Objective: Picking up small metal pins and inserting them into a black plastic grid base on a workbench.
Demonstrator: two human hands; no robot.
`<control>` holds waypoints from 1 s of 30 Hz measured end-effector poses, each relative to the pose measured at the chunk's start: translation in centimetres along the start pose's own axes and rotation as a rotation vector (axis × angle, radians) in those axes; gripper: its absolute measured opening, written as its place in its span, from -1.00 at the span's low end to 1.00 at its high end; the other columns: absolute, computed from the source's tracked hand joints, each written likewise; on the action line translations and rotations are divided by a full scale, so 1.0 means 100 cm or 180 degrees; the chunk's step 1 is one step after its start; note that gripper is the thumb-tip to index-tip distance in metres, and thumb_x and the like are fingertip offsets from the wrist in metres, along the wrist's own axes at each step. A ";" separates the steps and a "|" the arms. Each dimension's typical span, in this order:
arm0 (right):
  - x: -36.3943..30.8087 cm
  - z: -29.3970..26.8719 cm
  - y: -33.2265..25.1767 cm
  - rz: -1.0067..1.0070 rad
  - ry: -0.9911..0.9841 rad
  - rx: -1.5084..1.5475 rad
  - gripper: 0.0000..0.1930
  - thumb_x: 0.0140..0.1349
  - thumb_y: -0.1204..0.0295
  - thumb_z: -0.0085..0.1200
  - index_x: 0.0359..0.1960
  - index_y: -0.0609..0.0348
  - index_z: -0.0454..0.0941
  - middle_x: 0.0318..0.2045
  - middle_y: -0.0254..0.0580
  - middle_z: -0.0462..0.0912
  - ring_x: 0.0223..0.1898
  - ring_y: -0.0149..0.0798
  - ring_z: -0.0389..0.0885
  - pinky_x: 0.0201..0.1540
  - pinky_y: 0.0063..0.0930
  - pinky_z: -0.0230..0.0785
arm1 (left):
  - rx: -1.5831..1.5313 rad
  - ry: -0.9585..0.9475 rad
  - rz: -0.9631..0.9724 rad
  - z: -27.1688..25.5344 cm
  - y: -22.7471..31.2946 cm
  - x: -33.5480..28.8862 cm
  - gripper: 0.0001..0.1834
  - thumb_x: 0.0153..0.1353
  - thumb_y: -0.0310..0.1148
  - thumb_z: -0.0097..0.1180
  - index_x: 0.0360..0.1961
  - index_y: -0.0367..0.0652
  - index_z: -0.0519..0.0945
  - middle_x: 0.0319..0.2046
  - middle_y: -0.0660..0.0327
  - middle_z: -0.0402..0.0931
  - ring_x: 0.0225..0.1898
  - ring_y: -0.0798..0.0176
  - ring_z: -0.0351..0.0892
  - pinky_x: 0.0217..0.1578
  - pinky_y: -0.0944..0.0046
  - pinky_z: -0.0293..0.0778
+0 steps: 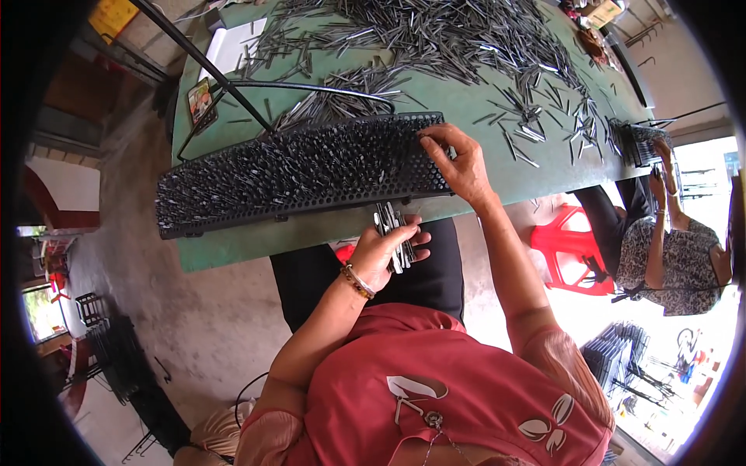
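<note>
A long black perforated rack point(420, 172) lies along the near edge of the green table, with thin dark strips standing upright in most of its holes. Toward its right end, bare holes show. My right hand point(465, 165) is over that end, thumb and fingertips pinched together at the holes; whatever is between them is too small to make out. Just below the rack's front edge, my left hand point(374, 255) is closed around a bundle of dark metallic strips point(386, 219), their ends sticking out above and below the grip.
Loose strips point(466, 35) are heaped over the far part of the green table point(214, 250). A black metal frame point(245, 105) rises behind the rack. At right, a co-worker point(670, 260) handles another rack point(645, 144), beside a red plastic stool point(561, 250).
</note>
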State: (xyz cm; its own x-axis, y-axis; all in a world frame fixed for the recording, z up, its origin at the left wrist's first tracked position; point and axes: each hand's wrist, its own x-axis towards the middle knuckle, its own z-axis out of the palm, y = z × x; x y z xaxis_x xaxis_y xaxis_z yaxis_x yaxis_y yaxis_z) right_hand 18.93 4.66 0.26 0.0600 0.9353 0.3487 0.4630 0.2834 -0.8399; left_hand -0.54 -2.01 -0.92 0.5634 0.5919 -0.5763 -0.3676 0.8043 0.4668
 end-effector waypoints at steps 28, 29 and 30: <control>0.000 0.005 0.003 -0.0483 -0.0320 -0.0267 -0.81 0.02 0.61 0.19 -0.27 0.25 0.61 -0.27 -0.14 0.53 -0.22 -0.17 0.53 -0.16 -0.40 0.40 | 0.0032 -0.0044 -0.0203 -0.002 0.004 0.012 -0.82 0.19 -0.48 0.11 -0.17 -0.26 0.51 -0.27 0.21 0.51 -0.25 0.25 0.58 -0.32 0.14 0.63; -0.001 0.006 0.003 -0.0470 -0.0312 -0.0317 -0.80 0.01 0.61 0.20 -0.26 0.24 0.61 -0.27 -0.13 0.53 -0.22 -0.17 0.53 -0.16 -0.40 0.40 | 0.0029 -0.0049 -0.0202 -0.001 0.004 0.012 -0.82 0.19 -0.48 0.11 -0.17 -0.26 0.51 -0.27 0.21 0.51 -0.25 0.25 0.58 -0.32 0.14 0.63; -0.002 0.006 0.003 -0.0474 -0.0313 -0.0321 -0.80 0.01 0.61 0.20 -0.26 0.24 0.61 -0.27 -0.13 0.53 -0.22 -0.17 0.53 -0.16 -0.40 0.40 | 0.0044 -0.0046 -0.0183 0.000 0.004 0.011 -0.81 0.19 -0.48 0.12 -0.17 -0.26 0.51 -0.27 0.21 0.51 -0.26 0.25 0.59 -0.32 0.15 0.63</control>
State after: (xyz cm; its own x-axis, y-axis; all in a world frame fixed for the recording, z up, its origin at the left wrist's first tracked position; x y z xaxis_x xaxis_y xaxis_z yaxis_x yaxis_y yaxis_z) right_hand 18.50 4.69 -0.29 -0.1000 0.9023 0.4193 0.5468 0.4019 -0.7345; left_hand -0.08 -1.05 -1.36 0.5940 0.5440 -0.5927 -0.3242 0.8361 0.4426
